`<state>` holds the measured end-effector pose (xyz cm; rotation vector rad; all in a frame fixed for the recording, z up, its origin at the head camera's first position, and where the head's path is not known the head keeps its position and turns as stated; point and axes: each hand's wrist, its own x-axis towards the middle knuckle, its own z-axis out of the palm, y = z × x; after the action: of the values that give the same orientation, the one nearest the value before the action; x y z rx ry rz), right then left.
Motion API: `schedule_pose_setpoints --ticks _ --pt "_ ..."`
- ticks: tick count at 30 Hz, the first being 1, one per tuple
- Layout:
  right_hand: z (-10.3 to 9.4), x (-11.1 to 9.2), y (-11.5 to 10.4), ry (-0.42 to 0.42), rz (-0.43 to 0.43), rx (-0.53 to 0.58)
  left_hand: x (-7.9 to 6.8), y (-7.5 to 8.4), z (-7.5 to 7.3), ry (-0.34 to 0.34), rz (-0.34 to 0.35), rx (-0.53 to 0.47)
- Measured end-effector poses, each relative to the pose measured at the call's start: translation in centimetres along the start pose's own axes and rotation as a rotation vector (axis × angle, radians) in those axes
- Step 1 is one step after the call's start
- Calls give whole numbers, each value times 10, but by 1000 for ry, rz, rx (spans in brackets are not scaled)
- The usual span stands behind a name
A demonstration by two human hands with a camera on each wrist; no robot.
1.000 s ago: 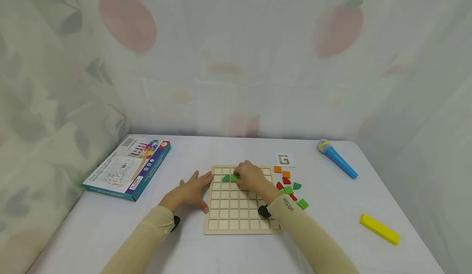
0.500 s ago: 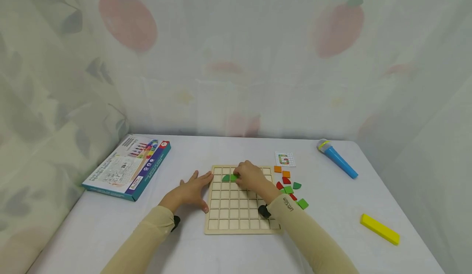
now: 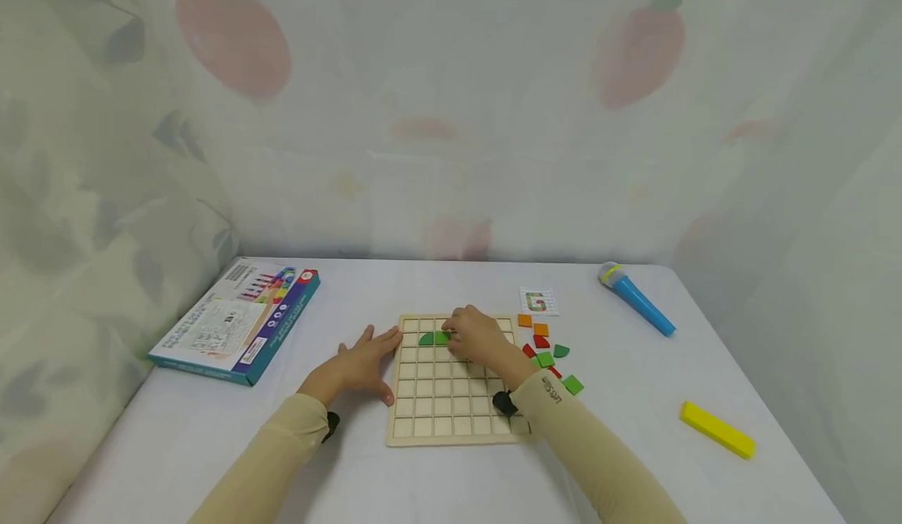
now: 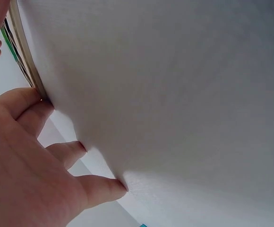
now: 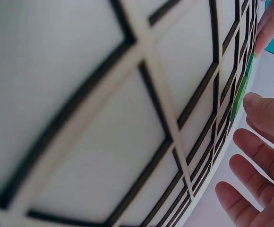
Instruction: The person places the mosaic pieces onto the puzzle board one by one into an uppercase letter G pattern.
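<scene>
A wooden grid board [image 3: 442, 405] lies on the white table, crossed by dark grooves that form square cells. Two pieces sit on it side by side: a dark green quarter-round tile [image 3: 427, 339] and a light green square tile [image 3: 441, 337]. My right hand [image 3: 479, 337] is over the board's upper part, its fingertips at the light green tile. In the right wrist view its fingers [image 5: 250, 172] are spread and loosely bent, and nothing shows gripped. My left hand [image 3: 359, 366] rests at the board's left edge, fingers spread, some touching the wooden rim [image 4: 30, 61].
Right of the board lie orange squares [image 3: 540, 329], red pieces [image 3: 541, 341], a dark green quarter-round [image 3: 561, 350] and light green squares [image 3: 573, 384]. A pattern card [image 3: 539, 301], a blue toy microphone [image 3: 640, 300], a yellow bar [image 3: 717, 429] and a box [image 3: 236, 320] surround them.
The whole head view has shifted slightly, so everything sits a little further left. The right fingers look slightly more lifted at the light green tile. The left hand keeps its place at the board.
</scene>
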<state>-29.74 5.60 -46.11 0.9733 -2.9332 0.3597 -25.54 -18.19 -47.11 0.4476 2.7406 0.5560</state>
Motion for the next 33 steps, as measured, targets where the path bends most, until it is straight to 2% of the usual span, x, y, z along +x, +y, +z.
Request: schedule_pose_setpoints --ticks 7,11,16,25,33 --pt "-6 -6 11 55 -45 31 -1 -2 -2 7 -2 8" --pt "-10 -11 27 50 9 57 -2 -1 -4 8 2 8" --pt "-15 -19 51 53 120 98 -3 -1 -4 -3 -11 12" --pt "-18 -35 93 93 247 54 -2 -3 -2 -2 18 2" --pt "-13 -41 114 29 315 -1 0 -5 1 6 22 -3"
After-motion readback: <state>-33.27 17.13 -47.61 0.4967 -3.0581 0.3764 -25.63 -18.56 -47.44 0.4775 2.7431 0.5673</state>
